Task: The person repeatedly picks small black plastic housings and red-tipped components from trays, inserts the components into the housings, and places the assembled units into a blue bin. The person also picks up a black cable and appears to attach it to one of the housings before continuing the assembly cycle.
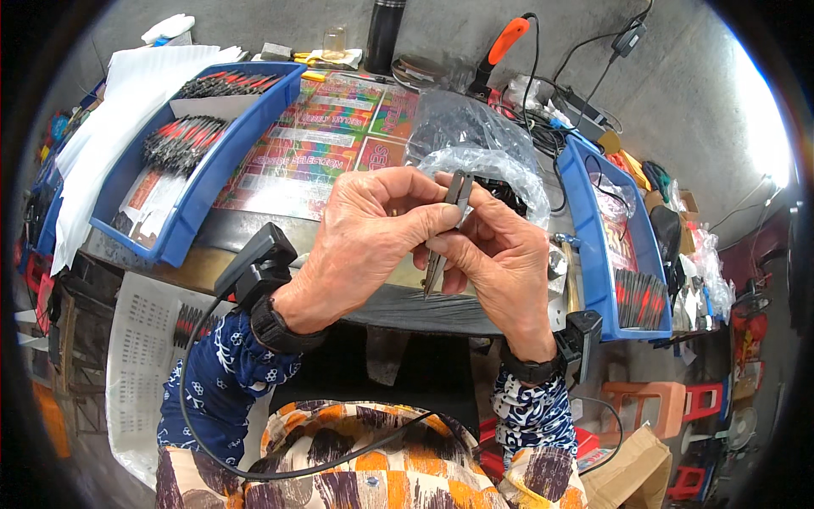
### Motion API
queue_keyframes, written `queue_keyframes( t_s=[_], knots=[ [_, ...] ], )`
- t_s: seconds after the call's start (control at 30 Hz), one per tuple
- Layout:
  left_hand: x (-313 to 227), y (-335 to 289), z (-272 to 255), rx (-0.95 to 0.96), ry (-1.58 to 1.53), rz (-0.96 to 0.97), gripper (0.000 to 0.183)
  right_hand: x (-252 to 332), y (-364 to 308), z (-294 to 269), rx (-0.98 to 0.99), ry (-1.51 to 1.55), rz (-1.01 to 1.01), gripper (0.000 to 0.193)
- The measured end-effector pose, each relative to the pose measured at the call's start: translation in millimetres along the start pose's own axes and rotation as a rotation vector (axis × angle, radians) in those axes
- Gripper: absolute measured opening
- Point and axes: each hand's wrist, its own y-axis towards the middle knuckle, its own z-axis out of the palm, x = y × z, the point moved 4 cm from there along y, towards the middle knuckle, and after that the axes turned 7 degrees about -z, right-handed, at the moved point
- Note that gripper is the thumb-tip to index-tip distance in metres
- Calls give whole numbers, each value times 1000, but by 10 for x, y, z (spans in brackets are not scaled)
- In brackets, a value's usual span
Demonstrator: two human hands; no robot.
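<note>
In front of my chest, over the near edge of the worktable, both my hands hold a slim, dark grey metal piece [459, 188]. It tilts, with a rounded upper end and a narrow lower end, and its exact kind cannot be made out. My left hand [352, 242] pinches its upper part between thumb and fingers. Lower down, the thumb and fingers of my right hand [509, 263] close on the same piece. Just behind the hands lies an open clear plastic bag [475, 127] with black parts in it, partly hidden by my fingers.
A blue tray [199, 191] on the left holds bundles of black-and-red pieces [188, 142]. Another blue tray [593, 254] stands on the right with similar pieces [640, 297]. Printed colourful sheets [309, 140] cover the tabletop. An orange-handled tool [507, 42] and cables are at the back.
</note>
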Motion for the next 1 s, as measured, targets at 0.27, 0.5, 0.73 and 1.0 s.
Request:
queue_keyframes(
  t_s=[0.27, 0.5, 0.73, 1.0],
  knots=[
    [50, -7, -15, 22, -36, -18, 12, -56, -24, 14, -7, -25, 23, 48],
    [133, 3, -40, -35, 23, -45, 12, -115, -67, 31, -30, 51, 50, 48],
    [251, -79, -62, 0, -3, -101, 12, -185, -173, 14, 48, -27, 101, 50],
    [501, -417, -53, 346, -110, -459, 11, -173, -421, -109, 183, 177, 204, 16]
  ],
)
